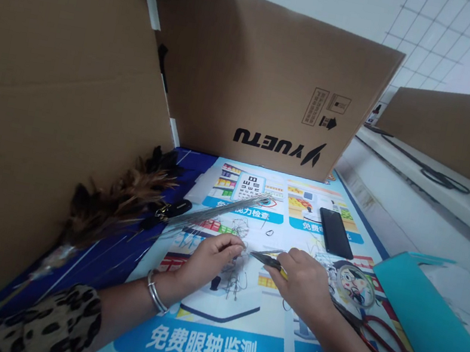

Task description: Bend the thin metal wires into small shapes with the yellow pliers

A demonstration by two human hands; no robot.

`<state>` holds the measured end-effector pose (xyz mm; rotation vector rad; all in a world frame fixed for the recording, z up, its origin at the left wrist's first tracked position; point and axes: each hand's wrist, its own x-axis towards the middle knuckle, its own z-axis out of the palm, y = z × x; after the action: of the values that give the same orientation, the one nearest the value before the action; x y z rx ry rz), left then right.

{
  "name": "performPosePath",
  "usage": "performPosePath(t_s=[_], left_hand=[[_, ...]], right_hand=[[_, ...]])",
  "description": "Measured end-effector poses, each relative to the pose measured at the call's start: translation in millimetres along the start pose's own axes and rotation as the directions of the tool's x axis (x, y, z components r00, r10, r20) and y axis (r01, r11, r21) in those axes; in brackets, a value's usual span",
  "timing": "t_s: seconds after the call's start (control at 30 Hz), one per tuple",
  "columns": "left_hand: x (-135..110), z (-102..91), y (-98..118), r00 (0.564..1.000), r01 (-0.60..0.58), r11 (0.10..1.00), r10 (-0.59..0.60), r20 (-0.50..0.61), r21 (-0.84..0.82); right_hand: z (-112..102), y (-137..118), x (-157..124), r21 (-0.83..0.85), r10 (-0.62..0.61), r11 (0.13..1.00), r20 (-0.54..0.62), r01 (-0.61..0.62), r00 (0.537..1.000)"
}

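Observation:
My left hand (216, 257) is closed, thumb and forefinger pinched on what looks like a short piece of thin wire (244, 250). My right hand (305, 282) grips pliers (266, 259) with dark jaws and a yellow handle; their tip points left, close to my left fingertips. Bent bits of wire (234, 285) lie in a loose tangle on the printed sheet under and beside my left hand. Beyond it rests a bundle of long, straight metal wires (224, 207). One small dark wire loop (269, 232) lies apart on the sheet.
A phone (336, 233), a clear roll of tape (355, 284) and red-handled scissors (386, 338) are on the right, beside a teal box (429, 338). Brown feathers (122, 198) and a black key fob (177, 208) lie left. Cardboard panels (256, 77) wall the left and back.

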<state>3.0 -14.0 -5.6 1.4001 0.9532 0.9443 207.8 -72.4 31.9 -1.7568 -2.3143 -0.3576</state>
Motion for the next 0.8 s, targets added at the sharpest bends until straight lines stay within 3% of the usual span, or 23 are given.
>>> performPosePath(t_s=[0.33, 0.5, 0.8], left_hand=[[1, 0.6, -3, 0.998, 0.038, 0.986, -0.046, -0.045, -0.161], [-1, 3.4, 1, 0.999, 0.043, 0.973, -0.047, -0.012, -0.229], [-1, 3.3, -4, 0.998, 0.054, 0.98, -0.062, -0.032, -0.191]], right_hand=[[4, -7, -1, 0.075, 0.011, 0.997, 0.05, -0.015, 0.999], [6, -12, -2, 0.059, 0.007, 0.998, 0.069, -0.011, 0.998], [12, -10, -3, 0.059, 0.02, 0.998, 0.083, -0.025, 0.996]])
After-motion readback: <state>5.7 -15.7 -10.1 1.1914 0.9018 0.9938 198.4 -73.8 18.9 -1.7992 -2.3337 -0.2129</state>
